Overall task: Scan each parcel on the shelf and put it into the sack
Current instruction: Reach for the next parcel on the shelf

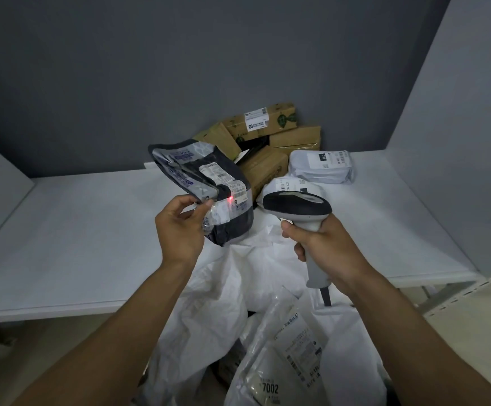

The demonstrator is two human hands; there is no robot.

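Observation:
My left hand (179, 227) pinches the lower edge of a dark grey plastic parcel (209, 183) and holds it up above the shelf. A red scanner dot glows on its white label. My right hand (320, 244) grips the handle of a grey and black barcode scanner (297, 208), whose head points left at the parcel. Below my hands the white sack (217, 306) hangs open in front of the shelf. A clear-wrapped parcel (291, 347) with a printed label lies inside it.
Several brown cardboard boxes (270, 130) are piled at the back of the white shelf (71, 235). Two white plastic parcels (323, 167) lie beside them on the right. A grey wall stands behind, and a side panel closes the shelf on the right.

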